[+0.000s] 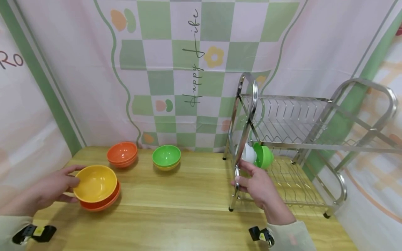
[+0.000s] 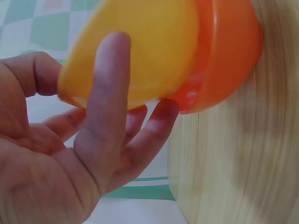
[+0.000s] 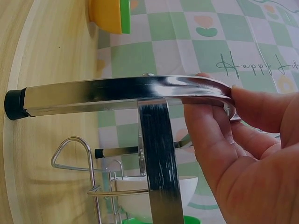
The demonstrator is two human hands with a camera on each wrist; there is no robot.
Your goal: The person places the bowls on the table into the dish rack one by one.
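My left hand [image 1: 58, 186] pinches the left rim of a yellow bowl [image 1: 95, 183]. That bowl sits tilted over an orange bowl [image 1: 105, 205] on the table. In the left wrist view, my thumb [image 2: 105, 93] lies across the yellow bowl and other fingers reach beneath it, close to the orange bowl [image 2: 233, 56]. With my right hand [image 1: 263, 188], I grip the near left post of a two-tier metal dish rack [image 1: 252, 101]. The right wrist view has the fingers curled round the bent tube [image 3: 196, 86]. Behind it, a white bowl [image 1: 249, 153] and a green bowl [image 1: 266, 157] stand on edge in the lower tier.
Stacked orange bowls [image 1: 122, 153] stand at the back left. Beside them, a green bowl [image 1: 166, 156] rests in a yellow bowl [image 1: 168, 168]. The wooden table [image 1: 176, 216] runs back to a checkered curtain [image 1: 185, 83]. The rack's upper tier [image 1: 289, 129] overhangs the lower one.
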